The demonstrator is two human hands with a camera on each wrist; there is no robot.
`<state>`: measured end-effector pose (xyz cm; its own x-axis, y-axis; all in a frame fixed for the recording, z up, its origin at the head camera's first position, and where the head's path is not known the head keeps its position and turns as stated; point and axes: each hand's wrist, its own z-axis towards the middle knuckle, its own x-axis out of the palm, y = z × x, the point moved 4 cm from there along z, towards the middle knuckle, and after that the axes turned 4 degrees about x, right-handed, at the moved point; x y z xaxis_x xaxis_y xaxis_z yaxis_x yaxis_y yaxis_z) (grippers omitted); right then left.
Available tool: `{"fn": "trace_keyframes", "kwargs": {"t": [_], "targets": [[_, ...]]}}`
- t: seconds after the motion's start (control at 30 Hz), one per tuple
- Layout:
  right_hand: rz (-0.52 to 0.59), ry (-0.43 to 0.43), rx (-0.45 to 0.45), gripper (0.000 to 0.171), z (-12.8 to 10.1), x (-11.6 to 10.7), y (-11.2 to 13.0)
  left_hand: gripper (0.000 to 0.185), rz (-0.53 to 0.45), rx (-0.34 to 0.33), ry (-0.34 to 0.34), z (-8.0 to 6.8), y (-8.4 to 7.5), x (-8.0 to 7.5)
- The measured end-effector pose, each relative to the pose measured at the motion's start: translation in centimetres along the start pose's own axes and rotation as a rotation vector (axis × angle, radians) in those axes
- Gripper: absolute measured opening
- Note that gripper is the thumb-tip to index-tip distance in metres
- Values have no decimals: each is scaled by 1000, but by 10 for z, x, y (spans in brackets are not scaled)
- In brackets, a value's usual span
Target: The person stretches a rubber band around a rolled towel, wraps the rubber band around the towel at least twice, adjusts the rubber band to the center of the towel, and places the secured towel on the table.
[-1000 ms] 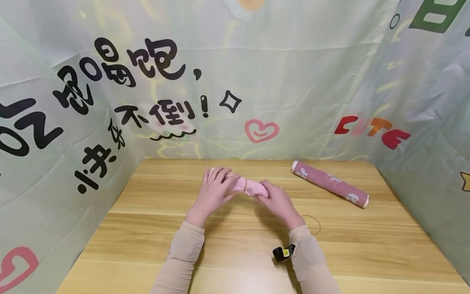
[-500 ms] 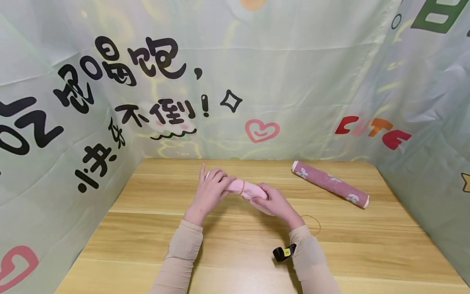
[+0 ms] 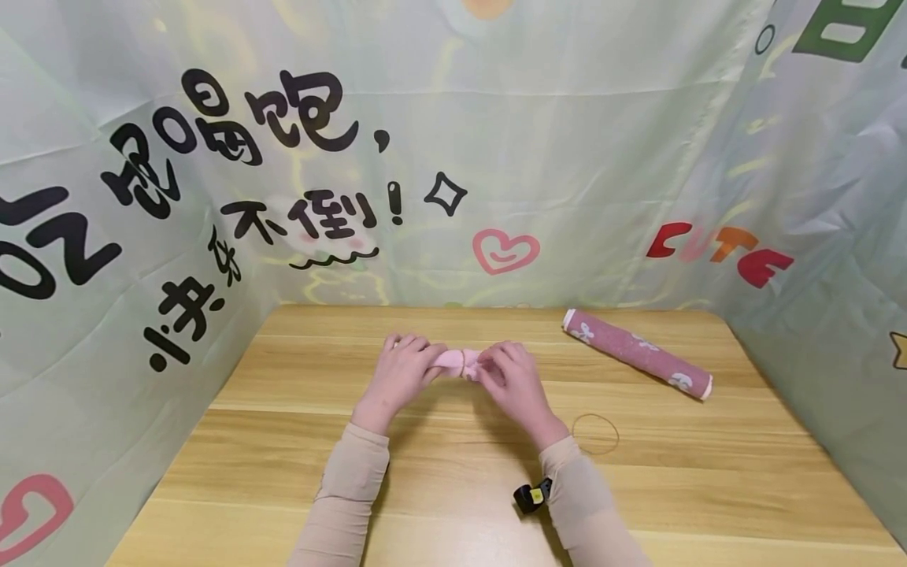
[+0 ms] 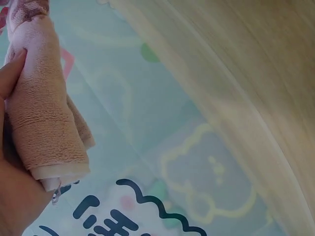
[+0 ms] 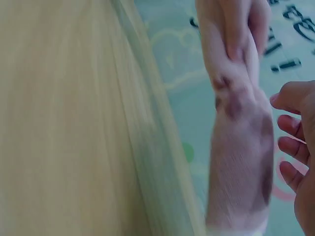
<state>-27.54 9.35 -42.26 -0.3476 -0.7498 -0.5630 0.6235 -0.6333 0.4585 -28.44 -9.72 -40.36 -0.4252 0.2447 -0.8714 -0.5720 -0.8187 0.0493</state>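
A rolled pink towel is held up above the table, a thin rubber band cinching it near its middle. My left hand grips one half; in the left wrist view the thumb presses along the rolled towel, whose end has a pale hem. My right hand is at the other half, close to the band. From the right wrist, that hand has loosely bent fingers with a gap between them and the towel. The head view hides the towel's far right end behind the right hand.
A rolled purple towel with pale figures lies at the back right of the wooden table. A loose rubber band lies right of my right wrist, which wears a black camera. Printed cloth stands behind the table.
My right hand has let go of the towel's right part and moved left and up towards the band. The left hand keeps its grip and has shifted slightly.
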Motion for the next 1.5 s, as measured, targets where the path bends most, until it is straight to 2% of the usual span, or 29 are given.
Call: {"fn": "trace_keyframes", "kwargs": {"t": [0.13, 0.3, 0.63, 0.83, 1.03, 1.17, 1.33, 1.5], "targets": [[-32, -18, -11, 13, -2, 8, 10, 29, 3, -1, -13, 1, -1, 0], [-56, -32, 70, 12, -4, 13, 12, 23, 8, 17, -25, 2, -3, 1], [-177, -48, 211, 13, -5, 16, 16, 22, -96, 49, -25, 5, -9, -1], [-221, -60, 232, 10, -5, 16, 22, 22, -140, 50, -10, 5, -11, 0], [-263, -108, 237, 10, -6, 14, 22, 20, -154, 64, 11, 8, -14, 0], [-308, -108, 284, 14, -5, 11, 15, 16, -169, 76, 13, 9, -17, -2], [-261, -47, 330, 12, -3, 6, 8, 18, -193, 52, 30, 8, -16, -2], [-161, -27, 267, 8, -2, 6, 10, 23, -210, 2, 55, 7, -13, 0]]}}
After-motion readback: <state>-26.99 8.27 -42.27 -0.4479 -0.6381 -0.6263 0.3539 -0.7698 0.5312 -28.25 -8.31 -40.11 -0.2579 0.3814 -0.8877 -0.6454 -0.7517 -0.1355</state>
